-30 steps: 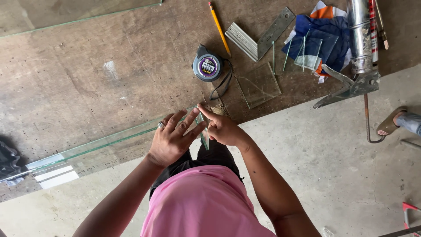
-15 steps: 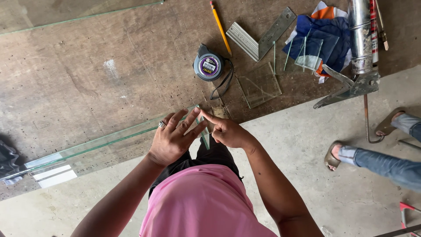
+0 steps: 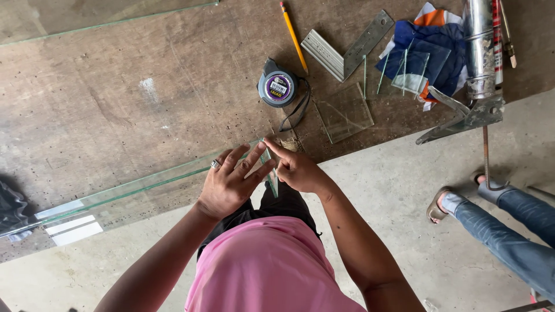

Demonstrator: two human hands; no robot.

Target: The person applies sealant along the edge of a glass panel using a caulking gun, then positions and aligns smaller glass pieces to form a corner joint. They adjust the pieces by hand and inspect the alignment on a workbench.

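Presently, left hand [image 3: 231, 185]: laid flat, fingers spread, palm pressing on the long glass strip [image 3: 139, 190] that runs along the near edge of the tabletop [image 3: 115, 104]; a ring on one finger. Right hand [image 3: 295, 169]: fingers pinched on a small glass piece [image 3: 269, 167] standing at the strip's right end, forefinger pointing along its top; the two hands nearly touch there. Change over the last second: both hands hold the same place and pose, so the pressing and pinching at that joint appears to be a steady hold, not a repositioning; a second person's feet in sandals and jeans [image 3: 497, 219] have come into view on the concrete floor at right. Outward on the tabletop: tape measure [image 3: 277, 88] just beyond the hands; square glass pane [image 3: 344, 112] beside it; yellow pencil [image 3: 293, 34]; metal square [image 3: 347, 49]; blue cloth [image 3: 425, 55] with glass offcuts; caulking gun [image 3: 480, 63] at the right corner.
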